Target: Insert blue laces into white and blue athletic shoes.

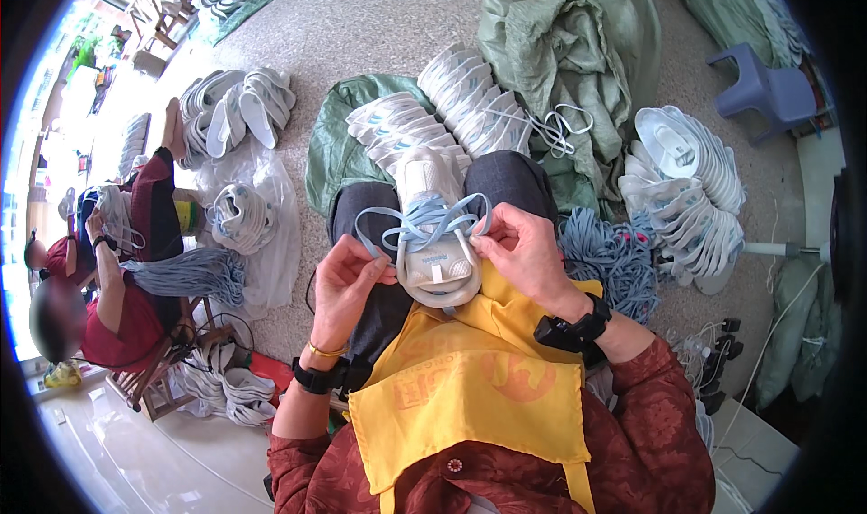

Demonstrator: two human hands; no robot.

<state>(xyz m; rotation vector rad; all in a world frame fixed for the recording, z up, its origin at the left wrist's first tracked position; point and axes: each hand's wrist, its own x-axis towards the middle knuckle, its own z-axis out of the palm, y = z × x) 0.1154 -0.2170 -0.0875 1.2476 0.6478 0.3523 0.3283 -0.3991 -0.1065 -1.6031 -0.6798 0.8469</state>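
Observation:
A white shoe upper (417, 172) lies between my knees, its tongue (438, 266) and collar toward me. A light blue shoelace (424, 216) crosses over its eyelets and arches out to both sides in loops. My left hand (348, 284) is closed in a pinch at the left side of the collar, where one end of the lace meets the fingertips. On the other side, my right hand (524, 247) pinches the lace beside the eyelet edge. The fingers partly cover both lace ends. A yellow apron (461, 397) spreads over my lap below the shoe.
Stacked white uppers (470, 98) lie just beyond my knees beside green sacks (569, 35). At right are a bundle of blue laces (610, 261), more uppers (695, 189) and a purple stool (768, 89). At left another person (117, 306) sits handling an upper, near piled uppers (239, 112).

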